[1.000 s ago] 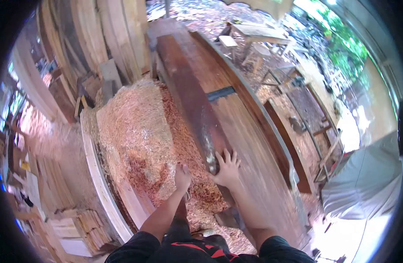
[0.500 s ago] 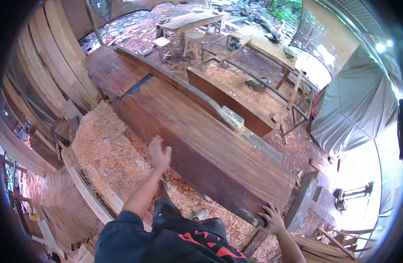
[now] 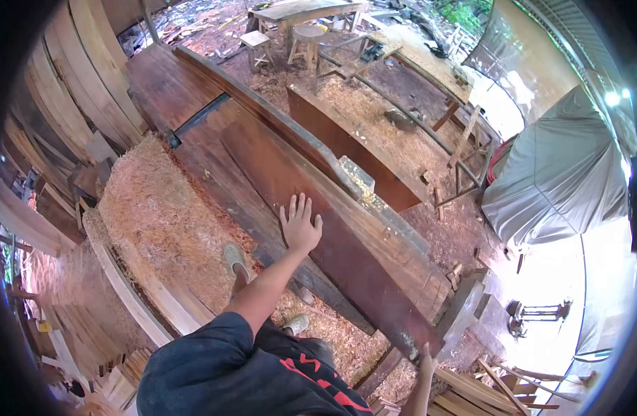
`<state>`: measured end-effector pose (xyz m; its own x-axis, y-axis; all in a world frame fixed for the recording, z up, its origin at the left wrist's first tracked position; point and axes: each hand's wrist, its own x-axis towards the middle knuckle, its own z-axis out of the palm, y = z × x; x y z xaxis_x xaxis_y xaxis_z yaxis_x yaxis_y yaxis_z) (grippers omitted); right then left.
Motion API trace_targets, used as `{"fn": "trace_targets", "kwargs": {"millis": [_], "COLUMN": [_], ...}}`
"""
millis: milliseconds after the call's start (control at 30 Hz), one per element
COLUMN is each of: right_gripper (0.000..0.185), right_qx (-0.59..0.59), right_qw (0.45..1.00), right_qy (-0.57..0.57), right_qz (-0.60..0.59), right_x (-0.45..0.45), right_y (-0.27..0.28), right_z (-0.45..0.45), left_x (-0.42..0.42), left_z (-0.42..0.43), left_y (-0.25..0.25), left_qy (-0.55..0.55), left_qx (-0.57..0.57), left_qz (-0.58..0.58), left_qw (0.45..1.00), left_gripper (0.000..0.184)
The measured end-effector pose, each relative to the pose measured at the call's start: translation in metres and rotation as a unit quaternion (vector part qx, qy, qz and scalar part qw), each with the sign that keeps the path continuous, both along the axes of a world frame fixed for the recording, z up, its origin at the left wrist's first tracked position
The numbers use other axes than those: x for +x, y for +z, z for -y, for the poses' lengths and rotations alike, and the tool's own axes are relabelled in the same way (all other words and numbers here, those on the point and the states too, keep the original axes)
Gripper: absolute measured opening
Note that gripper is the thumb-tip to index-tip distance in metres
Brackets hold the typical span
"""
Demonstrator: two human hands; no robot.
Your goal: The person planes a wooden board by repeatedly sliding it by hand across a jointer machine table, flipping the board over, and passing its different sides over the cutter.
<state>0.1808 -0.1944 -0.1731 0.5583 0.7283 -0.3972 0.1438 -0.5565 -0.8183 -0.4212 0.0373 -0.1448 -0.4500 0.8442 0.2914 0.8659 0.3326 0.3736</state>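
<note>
A long reddish-brown board (image 3: pixel 346 260) lies slantwise on the wooden workbench (image 3: pixel 200 149), running toward the lower right. My left hand (image 3: pixel 302 225) rests on it with fingers spread, near its middle. At the board's near right end is my right hand (image 3: pixel 426 360), against the end edge; its fingers are partly hidden, so its grip is hard to make out. A dark metal strip (image 3: pixel 202 114) crosses the bench toward its far end.
Wood shavings (image 3: pixel 159 215) are heaped left of the bench, beside leaning planks (image 3: pixel 69 90). Beyond the bench stand another brown board (image 3: pixel 353 149), a stool (image 3: pixel 306 43) and a table (image 3: pixel 429 66). A grey tarpaulin (image 3: pixel 554 173) hangs at the right.
The view has swung right since the first frame. The reddish-brown board has shifted inward over the bench top from its near edge. My left hand has moved onto its face.
</note>
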Motion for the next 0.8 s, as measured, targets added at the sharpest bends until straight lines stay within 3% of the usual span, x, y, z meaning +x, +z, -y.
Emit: {"fn": "trace_targets", "kwargs": {"millis": [67,133,233,333,367,467,567,800], "right_gripper": [0.06,0.057,0.041,0.042,0.037,0.041,0.068,0.072], "right_qx": [0.057,0.06,0.079,-0.036,-0.052,-0.014,0.116,-0.002], "right_qw": [0.996,0.997,0.994,0.999,0.994,0.99,0.989,0.995], "right_qy": [-0.024,-0.035,-0.052,-0.02,0.008,0.031,0.06,0.04], "right_qz": [-0.07,0.021,-0.057,0.022,0.094,0.136,0.07,0.086], "right_x": [-0.043,-0.037,-0.091,-0.111,-0.103,-0.119,-0.158,-0.273], "right_y": [0.04,0.025,0.057,0.068,0.047,0.019,0.009,0.037], "right_z": [-0.05,-0.098,-0.16,-0.21,-0.223,-0.237,-0.236,-0.266], "left_x": [-0.008,-0.015,-0.036,-0.067,-0.079,-0.12,-0.164,-0.254], "left_z": [-0.022,-0.044,-0.081,-0.106,-0.113,-0.126,-0.136,-0.162], "left_y": [-0.006,-0.01,-0.011,-0.011,-0.011,-0.009,-0.007,-0.01], "left_qy": [0.007,0.016,0.033,0.049,0.057,0.063,0.066,0.075], "left_qx": [0.009,0.006,-0.014,-0.021,-0.028,-0.039,-0.046,-0.031], "left_qz": [-0.001,0.003,0.012,0.023,0.027,0.022,0.01,0.006], "left_qw": [1.0,1.0,0.999,0.998,0.998,0.997,0.997,0.997], "left_gripper": [0.057,0.057,0.058,0.058,0.057,0.058,0.057,0.057]}}
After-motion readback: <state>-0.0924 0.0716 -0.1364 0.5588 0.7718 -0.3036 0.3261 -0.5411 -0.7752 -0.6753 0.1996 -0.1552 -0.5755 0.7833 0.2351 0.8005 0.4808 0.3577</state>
